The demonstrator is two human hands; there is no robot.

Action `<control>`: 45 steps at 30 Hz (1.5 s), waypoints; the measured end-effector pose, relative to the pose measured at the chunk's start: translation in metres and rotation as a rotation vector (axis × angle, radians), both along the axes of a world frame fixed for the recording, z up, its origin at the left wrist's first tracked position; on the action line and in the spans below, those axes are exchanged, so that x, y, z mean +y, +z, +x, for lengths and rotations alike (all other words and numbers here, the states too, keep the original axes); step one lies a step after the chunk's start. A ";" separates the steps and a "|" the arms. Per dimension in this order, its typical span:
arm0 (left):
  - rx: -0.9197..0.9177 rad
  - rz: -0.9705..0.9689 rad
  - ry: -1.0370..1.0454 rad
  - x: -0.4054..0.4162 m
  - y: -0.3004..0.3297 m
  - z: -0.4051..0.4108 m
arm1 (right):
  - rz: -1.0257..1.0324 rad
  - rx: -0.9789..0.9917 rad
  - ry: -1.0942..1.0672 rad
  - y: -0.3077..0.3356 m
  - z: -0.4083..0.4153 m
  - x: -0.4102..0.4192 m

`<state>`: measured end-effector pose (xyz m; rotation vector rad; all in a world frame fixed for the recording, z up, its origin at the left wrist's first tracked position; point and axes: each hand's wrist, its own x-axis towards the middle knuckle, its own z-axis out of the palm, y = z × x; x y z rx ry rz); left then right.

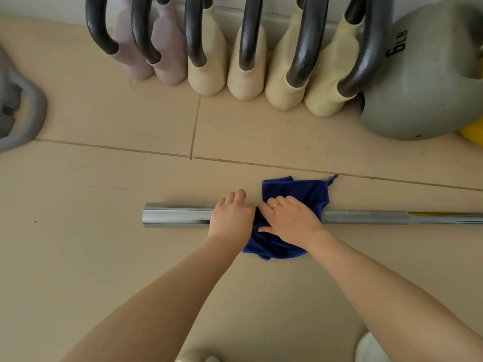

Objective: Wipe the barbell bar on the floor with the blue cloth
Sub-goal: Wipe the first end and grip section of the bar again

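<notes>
A chrome barbell bar (177, 215) lies across the beige tiled floor, its thick sleeve end at the left and its thinner shaft running off the right edge. A blue cloth (300, 192) is draped over the bar near the middle. My left hand (231, 215) grips the sleeve, fingers curled over its far side, right beside the cloth. My right hand (290, 220) lies on top of the cloth over the bar, fingers spread and bent down onto it, with a ring on one finger. The part of the bar under the cloth and hands is hidden.
A row of several kettlebells (245, 74) with dark handles stands along the far wall. A large grey kettlebell marked 6 LB (423, 87) sits at the right, a yellow object (473, 133) behind it. A grey weight (21, 111) lies at the left edge.
</notes>
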<state>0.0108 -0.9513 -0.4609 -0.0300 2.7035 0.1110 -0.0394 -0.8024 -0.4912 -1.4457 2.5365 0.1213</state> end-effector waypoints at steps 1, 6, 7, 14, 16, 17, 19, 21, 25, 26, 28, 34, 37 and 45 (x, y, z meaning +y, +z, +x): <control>0.006 0.023 0.010 0.001 0.003 0.000 | 0.008 -0.068 -0.011 0.005 -0.002 -0.002; -0.018 0.105 0.051 -0.001 -0.002 0.003 | -0.102 -0.202 -0.226 0.019 -0.004 -0.001; -0.008 0.099 0.052 -0.001 0.000 0.004 | -0.161 -0.152 -0.265 0.022 -0.002 0.005; -0.011 0.073 0.028 0.001 0.006 0.007 | -0.646 0.086 -0.629 0.091 -0.024 0.022; -0.012 0.065 0.035 0.003 0.008 0.006 | -0.629 0.176 -0.494 0.097 -0.017 0.012; -0.013 0.064 0.040 0.003 0.009 0.005 | -0.578 0.224 -0.383 0.092 -0.009 0.008; -0.026 0.061 0.059 0.004 0.010 0.005 | -0.427 0.184 -0.252 0.070 0.013 0.004; -0.011 0.047 0.049 0.004 0.010 0.005 | -0.273 0.021 -0.276 0.045 0.033 0.004; 0.005 0.042 0.025 0.003 0.005 0.006 | -0.098 -0.273 -0.418 0.027 0.042 0.005; 0.032 0.032 0.018 0.003 0.005 0.006 | -0.092 -0.300 -0.437 0.025 0.040 0.006; 0.052 0.021 -0.013 0.003 0.006 0.006 | -0.055 -0.175 -0.405 0.019 0.037 0.008; 0.124 0.021 -0.085 0.005 0.000 0.007 | 0.093 0.022 -0.278 0.005 0.012 -0.001; 0.153 0.025 -0.082 0.007 0.001 0.008 | 0.123 -0.114 -0.145 0.010 -0.002 -0.001; 0.174 0.011 -0.087 0.005 -0.005 0.009 | 0.033 -0.064 -0.161 0.009 -0.004 0.018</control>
